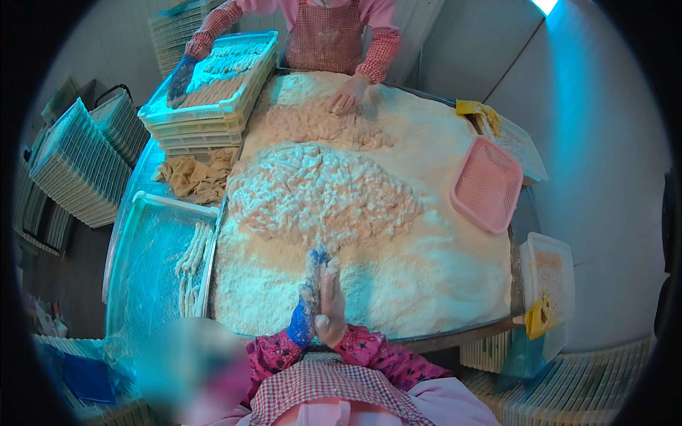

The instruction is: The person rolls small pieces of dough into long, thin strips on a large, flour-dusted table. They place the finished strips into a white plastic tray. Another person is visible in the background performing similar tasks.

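Observation:
My left hand (307,298), in a flour-coated blue glove, and my right hand (329,302), in a pale floury glove, are pressed palm to palm with fingers straight, above the near part of the floured table (398,284). Whatever lies between my palms is hidden. Just beyond my fingertips is a heap of pale, lumpy, floured pieces (320,192). Left of me, a lined white tray (149,263) holds a few long, pale coated strips (195,263) along its right side.
A co-worker's hands (347,96) (182,78) reach a pinker heap (298,124) and stacked filled trays (199,121). Brown cloth (195,174) lies below the stack. A pink basket (486,184), white containers (547,273) with yellow items line the right. Crates (78,160) stand left.

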`<state>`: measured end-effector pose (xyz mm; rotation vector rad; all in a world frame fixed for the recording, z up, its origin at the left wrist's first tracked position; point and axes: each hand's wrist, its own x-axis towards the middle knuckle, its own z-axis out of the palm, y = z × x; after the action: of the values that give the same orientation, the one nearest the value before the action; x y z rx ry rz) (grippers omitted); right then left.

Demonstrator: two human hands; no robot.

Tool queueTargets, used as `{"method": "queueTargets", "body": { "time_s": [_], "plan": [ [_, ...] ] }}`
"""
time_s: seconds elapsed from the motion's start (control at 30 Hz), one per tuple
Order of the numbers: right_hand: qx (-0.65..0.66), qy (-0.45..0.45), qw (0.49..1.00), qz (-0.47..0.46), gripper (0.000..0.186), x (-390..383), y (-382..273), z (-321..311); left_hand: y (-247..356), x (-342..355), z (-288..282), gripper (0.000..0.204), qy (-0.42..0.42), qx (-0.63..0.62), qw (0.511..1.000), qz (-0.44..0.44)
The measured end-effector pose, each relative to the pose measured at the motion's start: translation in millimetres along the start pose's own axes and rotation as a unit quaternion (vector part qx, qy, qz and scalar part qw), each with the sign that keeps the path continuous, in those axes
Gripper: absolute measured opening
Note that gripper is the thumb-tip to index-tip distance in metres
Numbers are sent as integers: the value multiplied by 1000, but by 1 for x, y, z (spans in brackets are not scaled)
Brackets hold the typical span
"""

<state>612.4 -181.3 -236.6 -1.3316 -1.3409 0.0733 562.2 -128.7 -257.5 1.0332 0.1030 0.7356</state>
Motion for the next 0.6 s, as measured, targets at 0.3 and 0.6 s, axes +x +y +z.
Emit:
{"method": "queueTargets", "body": {
  "time_s": [0.3,0.6],
  "plan": [
    [39,-18,999,-16,85,1,-7,7,13,-7,0,72,-25,63,998,2],
    [27,-24,990,133,82,-41,41,40,-6,-7,-15,64,-22,19,998,51]
  ]
}}
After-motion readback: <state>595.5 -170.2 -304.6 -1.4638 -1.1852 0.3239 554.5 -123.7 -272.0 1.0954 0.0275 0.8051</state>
